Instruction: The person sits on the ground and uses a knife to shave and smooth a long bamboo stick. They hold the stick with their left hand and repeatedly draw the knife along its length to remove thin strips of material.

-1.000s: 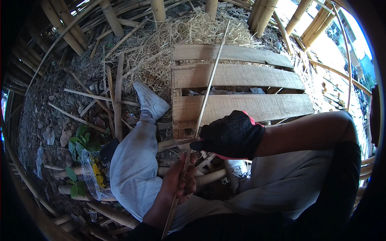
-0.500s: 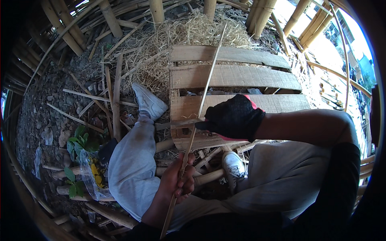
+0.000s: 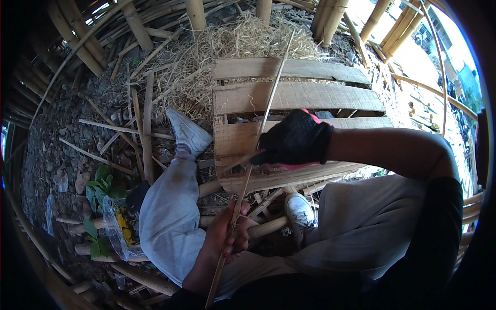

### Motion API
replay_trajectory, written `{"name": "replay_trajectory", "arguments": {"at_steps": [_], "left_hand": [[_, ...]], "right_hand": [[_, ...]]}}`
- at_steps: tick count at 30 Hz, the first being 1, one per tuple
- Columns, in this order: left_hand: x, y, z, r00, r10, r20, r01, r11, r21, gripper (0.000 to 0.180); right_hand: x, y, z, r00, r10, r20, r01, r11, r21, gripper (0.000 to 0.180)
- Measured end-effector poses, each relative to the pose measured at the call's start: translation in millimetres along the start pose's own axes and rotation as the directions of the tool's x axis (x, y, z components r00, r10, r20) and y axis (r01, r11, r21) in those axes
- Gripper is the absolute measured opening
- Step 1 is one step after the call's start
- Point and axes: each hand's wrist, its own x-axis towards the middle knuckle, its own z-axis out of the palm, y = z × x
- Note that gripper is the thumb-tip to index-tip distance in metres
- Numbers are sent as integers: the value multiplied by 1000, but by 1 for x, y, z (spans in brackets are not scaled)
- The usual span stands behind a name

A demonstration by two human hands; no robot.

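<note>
A long, thin bamboo strip (image 3: 272,90) runs slantwise from my lap up across a slatted wooden bench. My bare left hand (image 3: 231,227) is wrapped round its lower part, below the bench's near edge. My right hand (image 3: 297,139), in a black and red glove, is closed on what looks like a knife (image 3: 238,164); its flat blade sticks out to the left and crosses the strip. The glove hides the handle. Just left of the strip, a thin curled shaving (image 3: 252,105) shows above the slats.
The slatted bench (image 3: 299,95) stands before me, between my feet. Pale shavings (image 3: 227,46) are heaped behind it. Bamboo sticks (image 3: 148,124) lie on the ground at left, near a clear plastic bag (image 3: 116,227) with something yellow. Bamboo posts (image 3: 330,20) stand at the back.
My gloved right hand has moved slightly up and away along the strip with the blade. A curled shaving now shows higher beside the strip. My left hand keeps its hold.
</note>
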Motion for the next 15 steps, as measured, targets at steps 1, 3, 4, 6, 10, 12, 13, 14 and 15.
{"name": "replay_trajectory", "arguments": {"at_steps": [1,3,4,6,10,12,13,14,15], "left_hand": [[-1,0,-1,999,-22,-25,22,999,26,41],[-1,3,-2,997,-41,-70,46,996,75,42],[2,3,3,988,-27,-149,55,981,188,43],[3,2,13,947,59,-316,75,915,396,45],[1,6,0,986,18,-167,45,930,364,47],[2,7,-1,991,-5,-135,53,931,362,47],[4,8,-3,993,-10,-121,55,926,374,47],[5,10,-4,994,-12,-112,55,918,393,47],[6,12,-6,995,-15,-102,56,910,411,48]], "right_hand": [[2,18,7,996,5,-84,-2,999,32,45],[12,51,2,972,233,-31,-234,969,-75,44],[6,87,18,982,105,-156,-128,981,-144,47],[9,73,-14,925,373,76,-368,927,-71,47],[8,58,5,940,314,-136,-314,949,26,45],[1,55,15,937,159,-310,-186,981,-58,45],[0,56,20,914,101,-393,-112,994,-5,48],[1,58,25,907,21,-421,-25,1000,-4,47],[2,59,28,892,-58,-449,61,998,-8,47]]}}
